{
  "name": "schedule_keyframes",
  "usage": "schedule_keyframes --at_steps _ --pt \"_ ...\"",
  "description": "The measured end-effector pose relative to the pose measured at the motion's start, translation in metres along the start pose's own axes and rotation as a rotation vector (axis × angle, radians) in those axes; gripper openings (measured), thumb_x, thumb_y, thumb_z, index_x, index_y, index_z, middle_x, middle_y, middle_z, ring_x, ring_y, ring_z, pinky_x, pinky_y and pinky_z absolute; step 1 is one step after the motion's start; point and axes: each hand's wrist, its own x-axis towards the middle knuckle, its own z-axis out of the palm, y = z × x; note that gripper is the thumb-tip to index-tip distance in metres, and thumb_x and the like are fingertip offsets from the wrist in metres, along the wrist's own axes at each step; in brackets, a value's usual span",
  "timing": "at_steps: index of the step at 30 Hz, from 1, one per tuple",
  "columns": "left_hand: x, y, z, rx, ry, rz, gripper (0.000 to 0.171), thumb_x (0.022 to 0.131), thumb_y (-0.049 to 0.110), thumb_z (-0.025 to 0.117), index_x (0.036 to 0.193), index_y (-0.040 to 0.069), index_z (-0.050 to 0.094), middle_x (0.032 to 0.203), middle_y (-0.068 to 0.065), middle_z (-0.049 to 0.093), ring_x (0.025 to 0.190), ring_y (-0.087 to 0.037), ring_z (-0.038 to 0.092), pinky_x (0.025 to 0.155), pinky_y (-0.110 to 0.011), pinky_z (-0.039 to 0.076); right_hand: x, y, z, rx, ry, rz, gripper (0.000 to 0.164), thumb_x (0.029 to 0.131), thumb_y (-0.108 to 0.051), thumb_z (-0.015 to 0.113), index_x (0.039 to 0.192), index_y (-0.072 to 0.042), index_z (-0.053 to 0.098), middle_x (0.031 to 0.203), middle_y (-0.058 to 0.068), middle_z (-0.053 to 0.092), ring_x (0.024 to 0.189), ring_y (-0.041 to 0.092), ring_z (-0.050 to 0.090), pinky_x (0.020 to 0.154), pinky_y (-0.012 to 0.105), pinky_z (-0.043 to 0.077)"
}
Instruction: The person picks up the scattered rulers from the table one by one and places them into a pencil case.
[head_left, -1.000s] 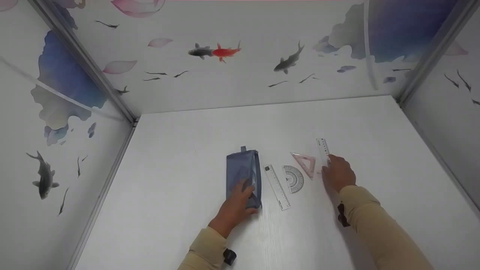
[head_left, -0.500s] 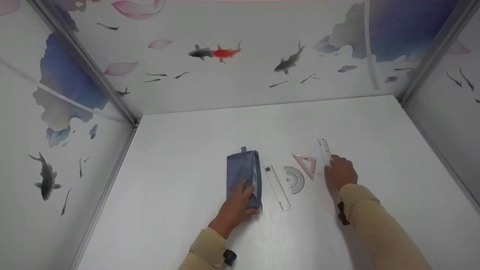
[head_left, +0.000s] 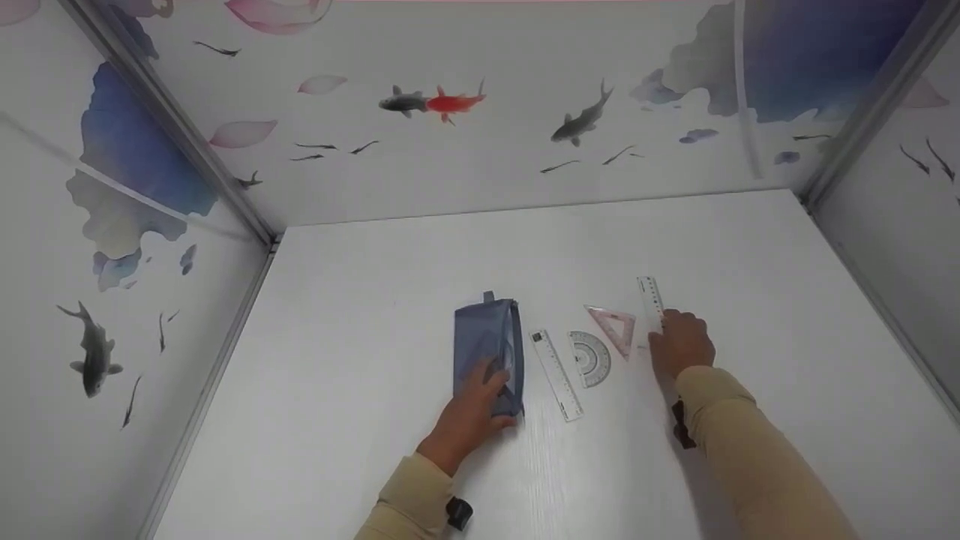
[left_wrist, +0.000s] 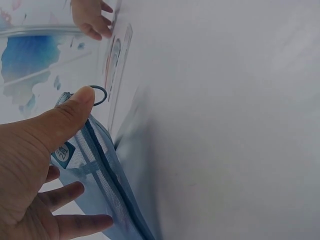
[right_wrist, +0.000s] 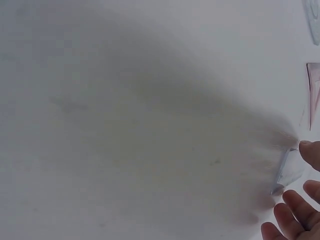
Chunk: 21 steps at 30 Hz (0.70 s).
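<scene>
My left hand (head_left: 465, 412) rests on a blue zippered pencil case (head_left: 476, 326), with its fingers over the gap along the zipper. In the left wrist view the thumb (left_wrist: 75, 107) lies at the case's end beside the zipper ring (left_wrist: 101, 96), and the fingers are spread fairly straight. My right hand (head_left: 682, 345) holds the near end of a clear ruler (head_left: 649, 296) lying on the table. Seen from the right wrist, thumb and fingers flank that ruler's edges (right_wrist: 291, 167). A pink set square (head_left: 615, 330) is just left of this hand.
Between the hands, a clear protractor (head_left: 591, 360) and a second clear ruler (head_left: 556, 375) lie flat on the white table (head_left: 360, 337). Walls with painted fish enclose the table at the back (head_left: 465, 172) and both sides.
</scene>
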Motion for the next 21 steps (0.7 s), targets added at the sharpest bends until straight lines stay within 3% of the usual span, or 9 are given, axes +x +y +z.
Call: schedule_keyframes --at_steps 6,12,21 --pt "0.0004 0.0001 0.0002 -0.007 -0.005 -0.001 0.069 0.076 0.028 0.081 0.136 0.013 0.049 0.149 -0.016 0.033 0.128 -0.033 0.047 0.088 -0.041 0.052 0.0027 0.0047 0.0034 0.045 0.006 0.014 0.048 0.096 -0.017 0.049 0.137 0.009 0.042 0.122 0.032 0.050 0.115 0.048 0.046 0.096 0.061 0.038" --pt "0.0005 0.0012 -0.0016 -0.011 -0.014 -0.005 0.069 0.077 0.027 0.081 0.136 0.013 0.049 0.149 -0.016 0.033 0.129 -0.034 0.045 0.091 -0.042 0.051 0.0018 0.0033 0.0008 0.142 -0.010 0.103 0.051 0.095 -0.016 0.048 0.140 0.007 0.039 0.124 0.032 0.049 0.114 0.046 0.047 0.098 0.059 0.038" --pt "0.0005 0.0017 -0.0019 -0.009 -0.016 -0.021 0.069 0.076 0.029 0.081 0.136 0.014 0.048 0.150 -0.016 0.031 0.129 -0.034 0.045 0.087 -0.042 0.053 0.0036 0.0035 0.0019 0.168 -0.035 0.187 0.053 0.096 -0.016 0.048 0.142 0.008 0.036 0.128 0.033 0.048 0.114 0.046 0.050 0.098 0.057 0.040"
